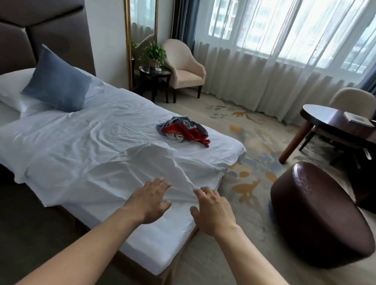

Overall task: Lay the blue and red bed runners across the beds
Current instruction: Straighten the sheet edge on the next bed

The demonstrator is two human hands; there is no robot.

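Foot corner of a bed (114, 135) seen from above; no legible writing or labels. The left hand (148, 201) and right hand (213, 210), each grip spread with relaxed fingers, rest on the rumpled white sheet (101, 170) near the corner, just beside each other. The blue and red bed runner (184, 131) lies crumpled near the bed's far edge, well apart from both hands. A round brown ottoman (322, 215) stands on the carpet (239, 216) to the right, open floor between it and the bed.
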